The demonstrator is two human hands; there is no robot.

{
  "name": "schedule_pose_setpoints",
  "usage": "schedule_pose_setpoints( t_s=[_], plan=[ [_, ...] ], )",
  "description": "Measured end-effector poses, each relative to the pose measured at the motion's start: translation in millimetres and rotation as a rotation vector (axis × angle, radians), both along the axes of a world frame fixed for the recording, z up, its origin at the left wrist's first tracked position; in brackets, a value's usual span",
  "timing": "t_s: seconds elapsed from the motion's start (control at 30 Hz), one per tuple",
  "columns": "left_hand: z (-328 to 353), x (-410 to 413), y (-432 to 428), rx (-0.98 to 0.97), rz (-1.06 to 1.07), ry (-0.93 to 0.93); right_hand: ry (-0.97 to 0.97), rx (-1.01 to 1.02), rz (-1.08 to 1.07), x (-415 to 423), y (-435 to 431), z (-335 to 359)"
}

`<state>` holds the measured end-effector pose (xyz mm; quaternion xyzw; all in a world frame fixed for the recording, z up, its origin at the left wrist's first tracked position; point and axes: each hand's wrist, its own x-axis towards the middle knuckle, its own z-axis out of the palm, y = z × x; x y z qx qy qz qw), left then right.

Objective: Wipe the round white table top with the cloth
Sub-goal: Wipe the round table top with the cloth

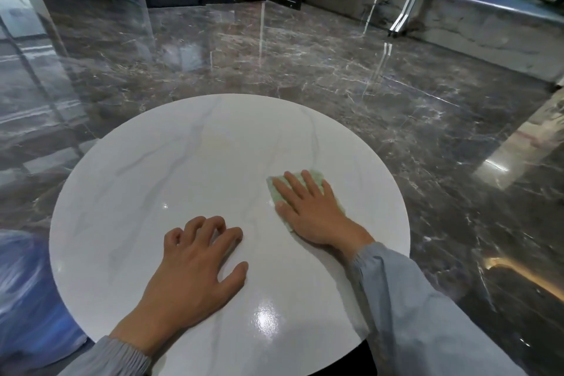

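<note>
Table top open ahead; left hand relaxed, right hand flattening cloth (near rim).

Both arms wear long sleeves of thin, pale blue-grey cloth; the left sleeve and the right sleeve fall in soft folds; each ends at the wrist in a gathered, finely pleated cuff; the left hand and right hand are bare.
</note>
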<state>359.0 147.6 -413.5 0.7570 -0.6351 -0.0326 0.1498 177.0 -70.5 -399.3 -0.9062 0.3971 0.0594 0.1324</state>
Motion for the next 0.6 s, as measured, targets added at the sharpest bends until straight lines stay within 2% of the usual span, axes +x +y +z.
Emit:
schedule_pose_setpoints(
  t_s=[0.07,0.13,0.33,0.47,0.6],
  plan=[
    [-1.5,0.1,-0.1,-0.016,0.003,0.006,-0.022,-0.023,0.088,-19.6,26.4,-2.4],
    [-3.9,-0.2,-0.3,-0.043,0.001,0.004,-0.026,-0.053,0.081,-46.6,24.7,-1.7],
    [-4.9,2.0,-2.4,-0.057,-0.009,0.001,0.059,-0.040,-0.358,-102.2,-87.9,0.1],
    [-5.4,1.0,-1.9,-0.060,-0.014,0.000,0.056,0.014,-0.519,-78.4,-145.4,7.0],
    [-3.5,0.8,-1.5,-0.054,-0.002,0.005,0.044,0.025,-0.459,-30.9,-155.3,11.5]
  ],
)
